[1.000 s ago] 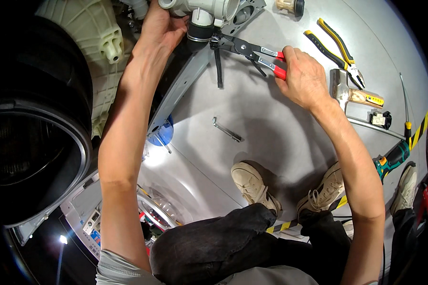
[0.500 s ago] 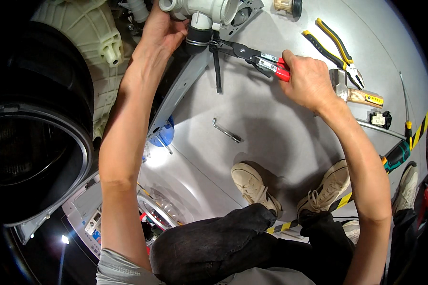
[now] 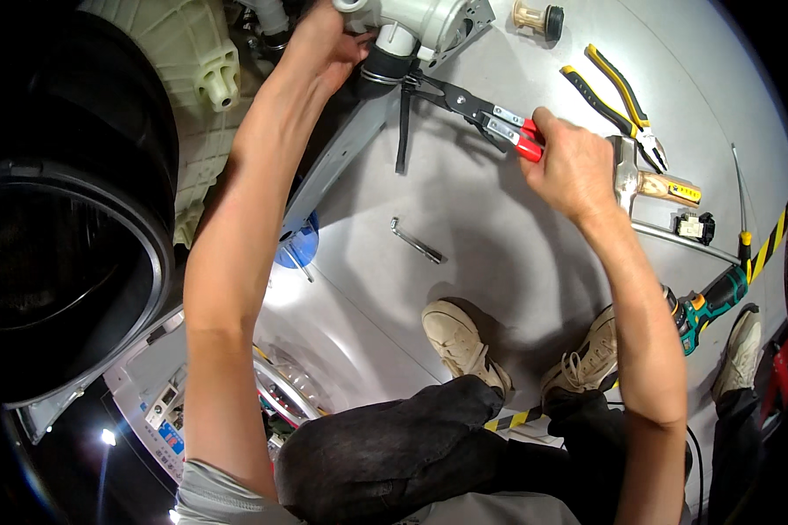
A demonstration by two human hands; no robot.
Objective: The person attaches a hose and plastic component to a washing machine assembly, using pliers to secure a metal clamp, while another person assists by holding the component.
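Observation:
At the top, my left hand (image 3: 328, 52) is closed against a white plastic pump housing (image 3: 420, 22), its fingers partly hidden behind the housing and the short black rubber hose (image 3: 387, 66) below it. A metal ring clamp (image 3: 382, 79) circles that hose. My right hand (image 3: 573, 162) is wrapped round the red grips of black hose clamp pliers (image 3: 473, 105). The pliers' jaws reach left to the clamp's side; whether they bite on its tabs is too small to tell. A black strip (image 3: 403, 131) hangs down beside the jaws.
A washing machine's black door seal (image 3: 162, 271) and cream tub (image 3: 171, 79) fill the left. On the grey floor lie an L-shaped socket wrench (image 3: 418, 241), yellow-black pliers (image 3: 617, 92), a hammer (image 3: 626, 175), a screwdriver (image 3: 744, 241) and a green drill (image 3: 718, 293). Another person's shoe (image 3: 740, 350) stands at right.
The housing, hose and my left hand have shifted a little to the right. The pliers moved along with them, still in my right hand. My right forearm has swung left, uncovering more of the drill.

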